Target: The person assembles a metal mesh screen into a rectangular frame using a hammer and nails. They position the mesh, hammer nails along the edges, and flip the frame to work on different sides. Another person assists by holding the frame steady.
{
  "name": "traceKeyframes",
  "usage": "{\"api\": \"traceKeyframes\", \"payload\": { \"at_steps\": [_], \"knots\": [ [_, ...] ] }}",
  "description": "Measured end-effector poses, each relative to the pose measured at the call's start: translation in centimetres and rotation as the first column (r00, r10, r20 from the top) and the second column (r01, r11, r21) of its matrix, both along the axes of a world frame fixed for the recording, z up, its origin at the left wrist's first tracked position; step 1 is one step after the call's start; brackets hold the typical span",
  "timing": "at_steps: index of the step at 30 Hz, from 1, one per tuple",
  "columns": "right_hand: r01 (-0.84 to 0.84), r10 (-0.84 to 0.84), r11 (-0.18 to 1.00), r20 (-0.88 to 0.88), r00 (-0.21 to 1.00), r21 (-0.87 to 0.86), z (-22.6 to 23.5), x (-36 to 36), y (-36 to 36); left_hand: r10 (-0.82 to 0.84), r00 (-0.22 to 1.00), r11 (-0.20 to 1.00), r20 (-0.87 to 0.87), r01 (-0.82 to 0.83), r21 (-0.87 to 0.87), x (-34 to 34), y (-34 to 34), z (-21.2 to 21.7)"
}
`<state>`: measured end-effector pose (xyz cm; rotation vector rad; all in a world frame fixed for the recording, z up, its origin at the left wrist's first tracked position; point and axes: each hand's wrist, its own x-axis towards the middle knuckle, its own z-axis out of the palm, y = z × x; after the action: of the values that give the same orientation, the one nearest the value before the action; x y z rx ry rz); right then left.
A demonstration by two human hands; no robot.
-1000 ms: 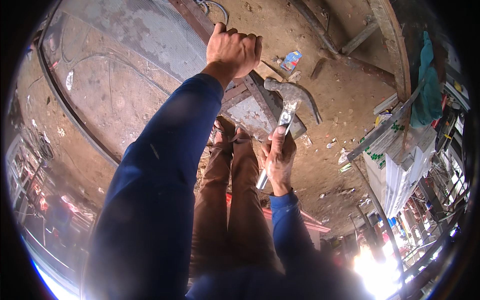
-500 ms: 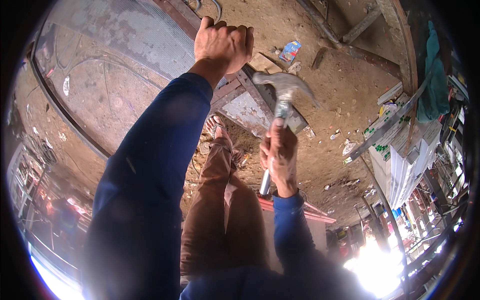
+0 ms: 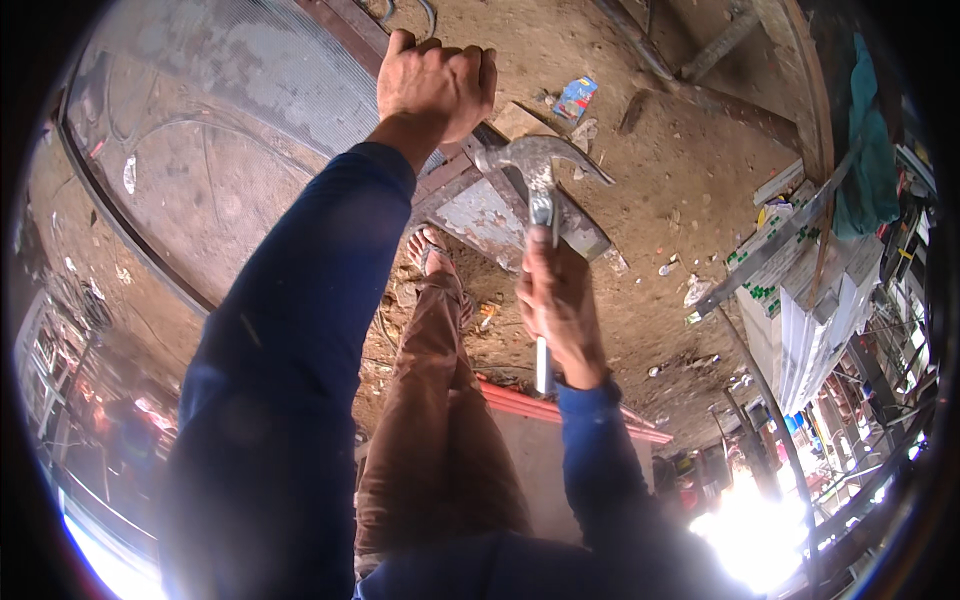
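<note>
So I'm looking down at a hammering job mid-way: the right hand (image 3: 558,300) is gripping a claw hammer (image 3: 540,165) with its fingers wrapped tight round the metal handle, head up and hovering just above the grey metal frame piece (image 3: 490,215) that's lying on the dirt floor (image 3: 680,150). The left hand (image 3: 436,85) is clamping fully closed on the top edge of the mesh panel (image 3: 250,90), steadying it. I'm reading this as the striking step, hammer raised and waiting to drop; I'd say the next move is calling for a clean blow onto the frame corner while staying well clear of the left-hand knuckles, which are sitting pretty near the hammer head. Packaging-wise, a small blue and red wrapper (image 3: 577,97) is lying crumpled on the floor beyond the hammer, and white flat boxes with green markings (image 3: 775,255) are stacking up at the right, near a teal cloth (image 3: 868,150) hanging there
</note>
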<state>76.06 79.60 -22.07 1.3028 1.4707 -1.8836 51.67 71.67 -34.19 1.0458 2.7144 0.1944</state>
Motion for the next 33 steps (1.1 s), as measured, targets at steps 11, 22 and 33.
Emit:
{"api": "traceKeyframes", "payload": {
  "at_steps": [11,22,33],
  "knots": [
    [-0.173,0.171,0.958,0.026,0.985,0.229,-1.2,1.1,-0.1,-0.011,1.000,1.000,0.000,0.011,0.002,0.0,0.5,0.1],
    [-0.139,0.202,0.889,-0.102,0.974,0.436,-0.9,0.3,-0.5,-0.005,1.000,1.000,0.017,0.005,0.009,-0.3,0.4,-0.1],
    [0.017,0.062,0.886,-0.155,0.986,0.463,1.4,0.2,0.4,0.001,1.000,0.999,0.030,0.000,-0.042,-0.3,0.2,0.3]
  ]
}}
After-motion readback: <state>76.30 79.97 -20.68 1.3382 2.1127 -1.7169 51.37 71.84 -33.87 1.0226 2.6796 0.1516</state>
